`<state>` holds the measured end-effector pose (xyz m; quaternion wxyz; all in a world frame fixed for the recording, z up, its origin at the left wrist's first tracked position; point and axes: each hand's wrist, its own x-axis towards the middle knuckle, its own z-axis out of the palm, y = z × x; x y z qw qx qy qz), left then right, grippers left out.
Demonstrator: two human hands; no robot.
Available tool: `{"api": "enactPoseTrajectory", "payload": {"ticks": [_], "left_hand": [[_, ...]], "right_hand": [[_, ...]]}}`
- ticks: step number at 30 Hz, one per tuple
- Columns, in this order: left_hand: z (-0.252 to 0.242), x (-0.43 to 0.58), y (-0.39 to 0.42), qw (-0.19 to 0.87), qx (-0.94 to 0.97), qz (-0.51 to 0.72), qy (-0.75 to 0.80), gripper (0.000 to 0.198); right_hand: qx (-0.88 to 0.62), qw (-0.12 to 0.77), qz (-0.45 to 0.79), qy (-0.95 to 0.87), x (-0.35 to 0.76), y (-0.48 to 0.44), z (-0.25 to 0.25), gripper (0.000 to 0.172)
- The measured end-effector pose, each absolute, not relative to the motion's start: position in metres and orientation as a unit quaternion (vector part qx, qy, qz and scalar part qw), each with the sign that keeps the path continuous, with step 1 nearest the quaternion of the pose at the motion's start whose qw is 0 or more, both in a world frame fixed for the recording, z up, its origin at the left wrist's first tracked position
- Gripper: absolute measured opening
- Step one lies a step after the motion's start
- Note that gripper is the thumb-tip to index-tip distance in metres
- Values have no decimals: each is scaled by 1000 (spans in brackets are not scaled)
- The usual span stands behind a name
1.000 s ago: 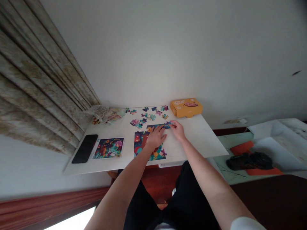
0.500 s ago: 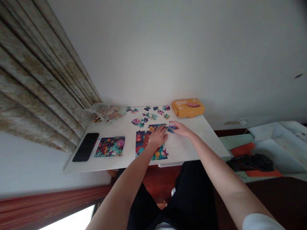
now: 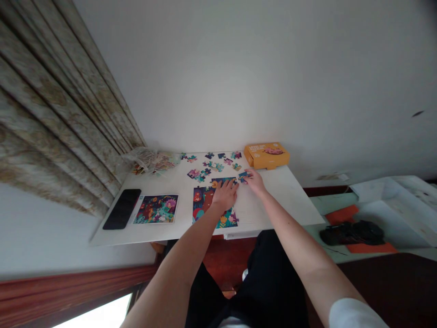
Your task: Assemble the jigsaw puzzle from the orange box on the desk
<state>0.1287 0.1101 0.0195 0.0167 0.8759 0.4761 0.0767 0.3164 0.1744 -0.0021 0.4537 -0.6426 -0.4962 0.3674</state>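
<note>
My left hand (image 3: 225, 195) lies with its fingers spread on a partly joined jigsaw puzzle (image 3: 202, 197) and covers some of its upper right. Just to the right, my right hand (image 3: 255, 180) grips a dark blue puzzle piece (image 3: 243, 176) between thumb and fingers. That piece is close to the puzzle's upper right edge, with a small gap between them. Beyond my hands, several loose puzzle pieces (image 3: 216, 166) lie scattered. A printed picture card (image 3: 156, 209) in the same colours rests to the left.
A black phone (image 3: 122, 208) lies at the white table's (image 3: 273, 205) left end. Behind it is a clear plastic bag (image 3: 146, 160) of small items. An orange puzzle box (image 3: 268, 156) stands at the back right. Patterned curtains (image 3: 61, 100) hang at the left.
My right hand has moved slightly away from me with the blue piece, which has turned a little and shows more of itself. The left hand has stayed on the puzzle.
</note>
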Motion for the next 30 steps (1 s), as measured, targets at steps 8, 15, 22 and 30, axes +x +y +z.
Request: {"api": "enactPoseTrajectory", "payload": {"ticks": [8,15,22,30], "left_hand": [[19,128,109,24,872,81,482,50],[18,128,109,26,868,98,486,49],[20,128,110,22,866,86,493,53],[19,127,111,26,872,79,482,54]], "right_hand": [[-668,351,305,-580,324,181,-6,25],[-680,268,271,-627,331,190,-4,22],[-676,232,252,-652,332,197,0,24],[-619,285,106,-724,326,160,-4,24]]}}
